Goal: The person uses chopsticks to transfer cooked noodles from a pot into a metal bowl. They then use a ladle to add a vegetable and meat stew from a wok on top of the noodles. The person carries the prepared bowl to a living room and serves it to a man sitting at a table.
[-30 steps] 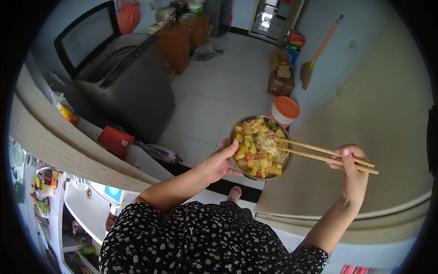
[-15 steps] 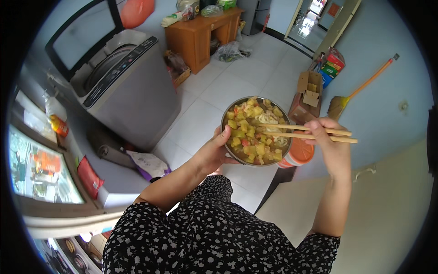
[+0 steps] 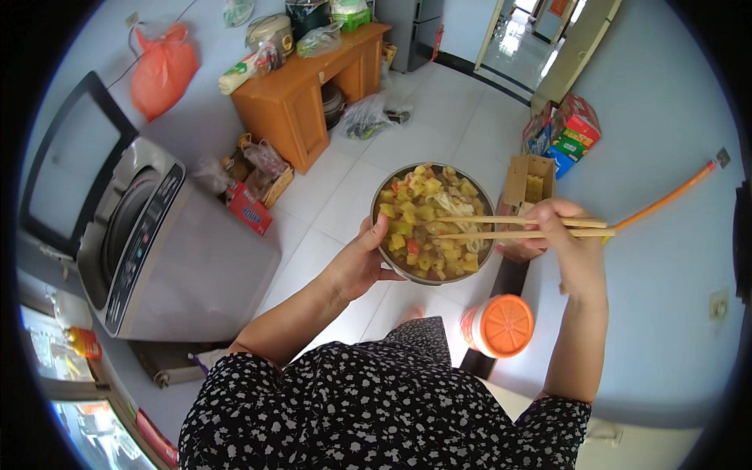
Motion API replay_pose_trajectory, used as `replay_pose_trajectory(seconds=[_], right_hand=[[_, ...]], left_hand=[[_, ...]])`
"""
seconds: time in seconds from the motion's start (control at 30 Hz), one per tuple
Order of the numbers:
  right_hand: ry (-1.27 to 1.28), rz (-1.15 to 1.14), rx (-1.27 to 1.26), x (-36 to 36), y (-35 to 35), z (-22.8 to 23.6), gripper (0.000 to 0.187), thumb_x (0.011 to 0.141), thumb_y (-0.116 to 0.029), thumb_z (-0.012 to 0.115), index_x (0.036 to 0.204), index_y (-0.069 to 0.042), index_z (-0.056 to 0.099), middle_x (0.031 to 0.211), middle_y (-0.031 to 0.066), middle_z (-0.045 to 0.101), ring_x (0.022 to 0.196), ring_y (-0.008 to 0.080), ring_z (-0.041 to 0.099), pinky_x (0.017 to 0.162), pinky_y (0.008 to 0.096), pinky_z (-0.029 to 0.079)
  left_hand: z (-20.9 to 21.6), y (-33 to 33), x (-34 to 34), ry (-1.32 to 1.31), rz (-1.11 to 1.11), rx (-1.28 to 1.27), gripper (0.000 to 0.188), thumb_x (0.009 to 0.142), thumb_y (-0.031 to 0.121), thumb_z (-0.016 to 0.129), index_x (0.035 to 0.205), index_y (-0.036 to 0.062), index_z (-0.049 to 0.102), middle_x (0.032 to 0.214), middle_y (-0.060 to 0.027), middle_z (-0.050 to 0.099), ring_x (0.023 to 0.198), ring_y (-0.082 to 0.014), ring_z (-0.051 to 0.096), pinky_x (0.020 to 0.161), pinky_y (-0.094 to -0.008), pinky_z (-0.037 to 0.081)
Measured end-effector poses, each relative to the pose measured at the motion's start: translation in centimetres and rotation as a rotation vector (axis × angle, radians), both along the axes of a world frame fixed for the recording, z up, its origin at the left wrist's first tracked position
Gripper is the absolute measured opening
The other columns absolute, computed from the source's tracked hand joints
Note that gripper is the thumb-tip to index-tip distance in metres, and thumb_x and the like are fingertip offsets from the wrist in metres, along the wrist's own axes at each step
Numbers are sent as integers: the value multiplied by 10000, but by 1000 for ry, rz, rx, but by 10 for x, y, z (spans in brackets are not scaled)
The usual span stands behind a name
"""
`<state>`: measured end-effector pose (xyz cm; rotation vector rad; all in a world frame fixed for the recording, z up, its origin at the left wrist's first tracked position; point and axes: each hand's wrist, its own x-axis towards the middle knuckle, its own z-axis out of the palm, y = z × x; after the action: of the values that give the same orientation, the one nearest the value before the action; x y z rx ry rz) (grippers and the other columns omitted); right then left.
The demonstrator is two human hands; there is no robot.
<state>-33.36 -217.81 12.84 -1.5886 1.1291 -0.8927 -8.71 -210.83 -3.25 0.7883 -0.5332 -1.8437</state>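
Note:
A round metal bowl [image 3: 374, 205] rests in my left hand [image 3: 356, 258], whose thumb hooks over the rim while the fingers go underneath. Noodles [image 3: 462, 210] lie in the bowl under yellow-green diced vegetables [image 3: 423, 254] in broth, with a few red bits. Between the fingers of my right hand [image 3: 565, 235] is a pair of wooden chopsticks [image 3: 513, 227]. Their tips reach into the food near the bowl's middle, a little apart from each other, with no food plainly pinched between them.
An open top-loading washing machine [image 3: 196, 251] stands left. Farther off is a wooden desk [image 3: 294, 110] bearing pots and bags. A plastic bag [image 3: 364, 117] lies on the tiled floor. On the right are an orange-lidded bucket [image 3: 505, 325], cardboard boxes [image 3: 529, 176] and an orange broom handle [image 3: 666, 192].
My body has moved forward; the washing machine and bucket now appear nearer and lower. Hands, bowl and chopsticks keep nearly the same pose, the chopstick tips shifting slightly left.

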Motion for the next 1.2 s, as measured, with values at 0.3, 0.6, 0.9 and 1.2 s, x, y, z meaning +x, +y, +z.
replay_pose_trajectory(seconds=[0.3,0.6,0.9,1.2], right_hand=[[102,-52,-24,-15,-285,-6,241,891,-227,603,891,14,615,817,74,610,719,141,614,613,258,551],[-228,-86,337,41,-592,-126,306,905,-290,581,878,12,618,767,92,633,649,185,653,609,245,554],[-441,-208,330,18,-837,-158,317,923,-305,549,872,2,609,745,90,635,658,189,666,577,235,561],[-251,-244,98,-55,-1083,-127,298,904,-282,588,913,16,611,807,106,626,690,183,648,635,260,555]], left_hand=[[-30,-264,25,-41,135,11,921,784,677,521,1382,116,102,1407,-137,282,1274,-347,356,932,-599,391],[-55,-536,58,11,189,65,871,810,643,519,1379,124,112,1424,-150,255,1269,-368,358,946,-603,375],[-77,-812,62,9,23,-32,904,802,645,526,1405,147,72,1442,-114,230,1289,-332,340,940,-610,387],[-86,-1106,-21,-26,-136,13,878,773,700,486,1439,215,181,1446,-71,314,1310,-292,341,972,-585,348]])
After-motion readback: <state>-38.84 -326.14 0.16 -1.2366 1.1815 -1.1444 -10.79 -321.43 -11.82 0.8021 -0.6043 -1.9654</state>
